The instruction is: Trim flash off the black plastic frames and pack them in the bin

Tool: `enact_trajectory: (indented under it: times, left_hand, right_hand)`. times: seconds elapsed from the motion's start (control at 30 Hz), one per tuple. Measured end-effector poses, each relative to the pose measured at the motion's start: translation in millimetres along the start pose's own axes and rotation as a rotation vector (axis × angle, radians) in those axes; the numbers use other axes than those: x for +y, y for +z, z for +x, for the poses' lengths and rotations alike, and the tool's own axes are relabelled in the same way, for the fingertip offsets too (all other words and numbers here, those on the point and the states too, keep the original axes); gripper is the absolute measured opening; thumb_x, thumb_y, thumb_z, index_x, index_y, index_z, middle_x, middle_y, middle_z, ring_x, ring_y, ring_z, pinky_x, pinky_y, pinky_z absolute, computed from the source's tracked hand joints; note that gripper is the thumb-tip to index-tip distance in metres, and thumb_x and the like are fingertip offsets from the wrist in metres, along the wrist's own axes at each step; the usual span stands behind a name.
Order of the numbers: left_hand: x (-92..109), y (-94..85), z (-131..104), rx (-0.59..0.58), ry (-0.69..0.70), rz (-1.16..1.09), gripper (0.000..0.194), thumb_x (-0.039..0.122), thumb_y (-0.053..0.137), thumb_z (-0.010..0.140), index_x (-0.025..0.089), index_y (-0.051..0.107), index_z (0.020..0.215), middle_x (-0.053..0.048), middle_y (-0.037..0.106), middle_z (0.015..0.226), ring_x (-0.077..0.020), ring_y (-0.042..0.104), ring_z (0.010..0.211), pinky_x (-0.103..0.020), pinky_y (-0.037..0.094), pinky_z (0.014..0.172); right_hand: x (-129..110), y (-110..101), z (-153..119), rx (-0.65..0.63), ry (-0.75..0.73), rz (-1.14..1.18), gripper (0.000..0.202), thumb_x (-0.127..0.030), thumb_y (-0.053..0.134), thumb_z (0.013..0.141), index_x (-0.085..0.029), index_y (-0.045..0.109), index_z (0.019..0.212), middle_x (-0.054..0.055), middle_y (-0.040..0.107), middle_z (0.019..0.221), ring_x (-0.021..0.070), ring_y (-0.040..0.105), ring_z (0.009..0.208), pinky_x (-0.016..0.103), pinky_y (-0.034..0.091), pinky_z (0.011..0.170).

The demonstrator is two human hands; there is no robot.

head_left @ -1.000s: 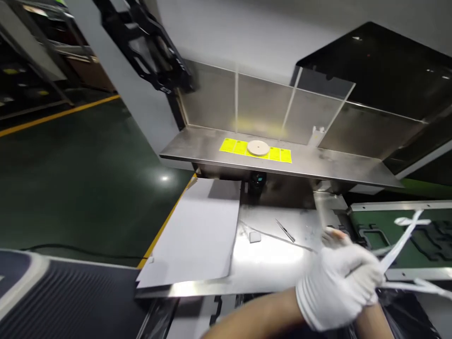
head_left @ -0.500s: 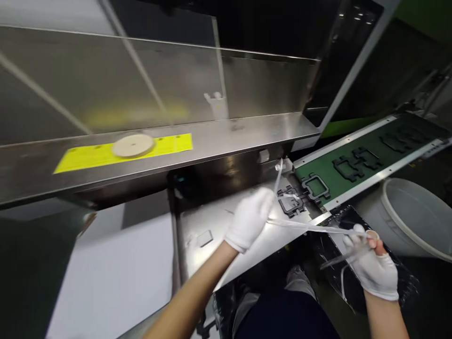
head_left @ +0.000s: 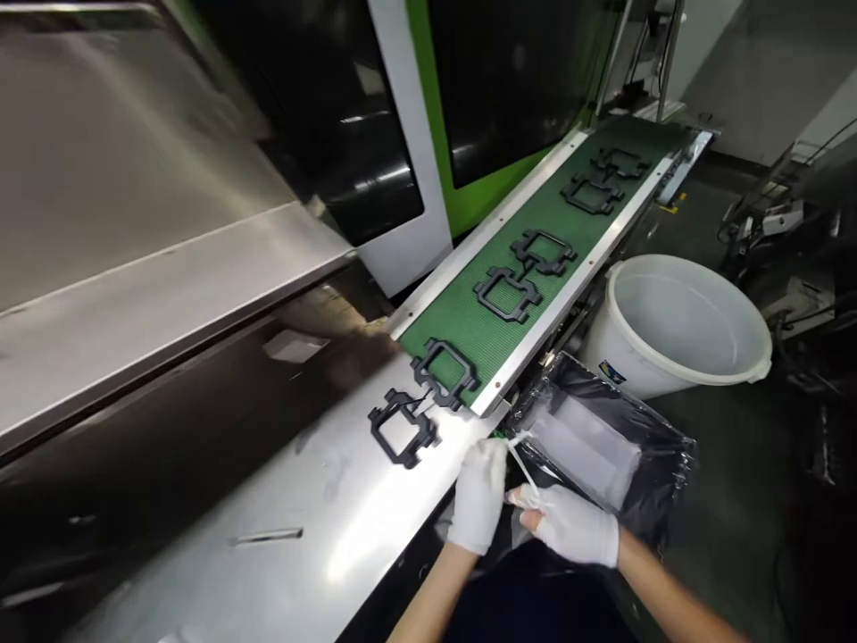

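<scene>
My left hand (head_left: 479, 496), in a white glove, is closed near the right edge of the metal chute (head_left: 301, 482). A thin white strip (head_left: 521, 465) runs between its fingers and my right hand (head_left: 574, 525). That right hand, its glove leaving a thumb and a fingertip bare, pinches the strip's lower part. Just beyond my left hand, a black plastic frame (head_left: 424, 438) lies on the chute, linked to a second black frame (head_left: 467, 379) at the end of the green conveyor belt (head_left: 445, 313).
Farther up the belt lie several more black frames (head_left: 532, 290). To the right stands a large white tub (head_left: 619, 326), with a box lined in black plastic (head_left: 653, 464) below it. A metal ledge (head_left: 254, 259) runs along the left; a green and white machine (head_left: 428, 116) stands behind.
My view has swung right, toward the conveyor and tub. My hands, held wide apart with the strip stretched between them, are now close together.
</scene>
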State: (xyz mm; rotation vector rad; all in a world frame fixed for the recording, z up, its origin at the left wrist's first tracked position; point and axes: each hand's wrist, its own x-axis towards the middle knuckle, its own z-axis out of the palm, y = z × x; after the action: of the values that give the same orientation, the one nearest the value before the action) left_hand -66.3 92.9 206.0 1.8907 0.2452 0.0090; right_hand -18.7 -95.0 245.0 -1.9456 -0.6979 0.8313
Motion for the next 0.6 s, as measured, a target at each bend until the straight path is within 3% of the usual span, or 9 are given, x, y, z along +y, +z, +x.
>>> enact_trajectory:
  times: [0.1, 0.2, 0.3, 0.37, 0.43, 0.53, 0.6]
  left_hand:
    - [-11, 42.6, 4, -0.319, -0.03, -0.075, 0.073, 0.086, 0.04, 0.1, 0.023, 0.06, 0.068, -0.006, 0.063, 0.072, -0.0216, 0.059, 0.069, -0.037, 0.056, 0.072]
    - [-12, 53.5, -5, -0.585, -0.052, -0.194, 0.09, 0.099, 0.03, 0.094, 0.021, 0.065, 0.067, -0.008, 0.066, 0.069, -0.0195, 0.058, 0.061, -0.035, 0.055, 0.062]
    - [-13, 46.0, 10, -0.568, -0.122, -0.231, 0.088, 0.085, 0.016, 0.106, 0.019, 0.073, 0.089, -0.013, 0.075, 0.093, -0.0241, 0.067, 0.081, -0.041, 0.06, 0.082]
    - [-15, 45.3, 26, -0.503, -0.162, -0.199, 0.074, 0.073, 0.024, 0.113, 0.02, 0.075, 0.106, -0.014, 0.075, 0.112, -0.0277, 0.068, 0.104, -0.047, 0.056, 0.105]
    - [-15, 50.0, 35, -0.536, -0.172, -0.176, 0.061, 0.071, 0.042, 0.111, 0.022, 0.077, 0.111, -0.013, 0.075, 0.117, -0.0298, 0.065, 0.115, -0.051, 0.049, 0.117]
    - [-10, 57.2, 33, -0.728, -0.152, -0.227, 0.056, 0.072, 0.055, 0.106, 0.023, 0.081, 0.109, -0.012, 0.077, 0.112, -0.0281, 0.07, 0.107, -0.048, 0.056, 0.109]
    - [-8, 57.8, 31, -0.788, -0.182, -0.294, 0.059, 0.073, 0.055, 0.105, 0.021, 0.081, 0.116, -0.012, 0.077, 0.112, -0.0264, 0.071, 0.1, -0.045, 0.06, 0.1]
  right_hand:
    - [11, -43, -13, -0.067, 0.091, -0.348, 0.026, -0.034, 0.054, 0.107, -0.025, 0.078, 0.1, 0.006, 0.082, 0.095, 0.0233, 0.074, 0.089, 0.032, 0.049, 0.085]
    - [34, -82, -2, -0.106, 0.191, -0.452, 0.031, -0.029, 0.045, 0.112, -0.023, 0.076, 0.107, 0.005, 0.083, 0.105, 0.0212, 0.075, 0.098, 0.029, 0.047, 0.083]
    - [53, -81, -2, -0.232, 0.227, -0.45, 0.024, -0.03, 0.056, 0.108, -0.02, 0.077, 0.101, 0.008, 0.083, 0.1, 0.0236, 0.075, 0.093, 0.03, 0.044, 0.076]
    - [57, -75, -8, -0.329, 0.18, -0.434, 0.019, -0.032, 0.064, 0.104, -0.021, 0.078, 0.102, 0.008, 0.082, 0.093, 0.0239, 0.074, 0.084, 0.031, 0.041, 0.07]
    - [60, -80, -8, -0.318, 0.153, -0.46, 0.02, -0.031, 0.06, 0.107, -0.023, 0.077, 0.111, 0.006, 0.083, 0.095, 0.0227, 0.074, 0.083, 0.031, 0.04, 0.07]
    - [73, -99, 8, -0.213, 0.176, -0.517, 0.025, -0.028, 0.052, 0.113, -0.023, 0.077, 0.113, 0.006, 0.083, 0.111, 0.0227, 0.075, 0.098, 0.031, 0.044, 0.078]
    - [81, -99, 17, -0.231, 0.171, -0.507, 0.021, -0.027, 0.058, 0.111, -0.021, 0.078, 0.108, 0.007, 0.082, 0.113, 0.0228, 0.075, 0.101, 0.031, 0.046, 0.08]
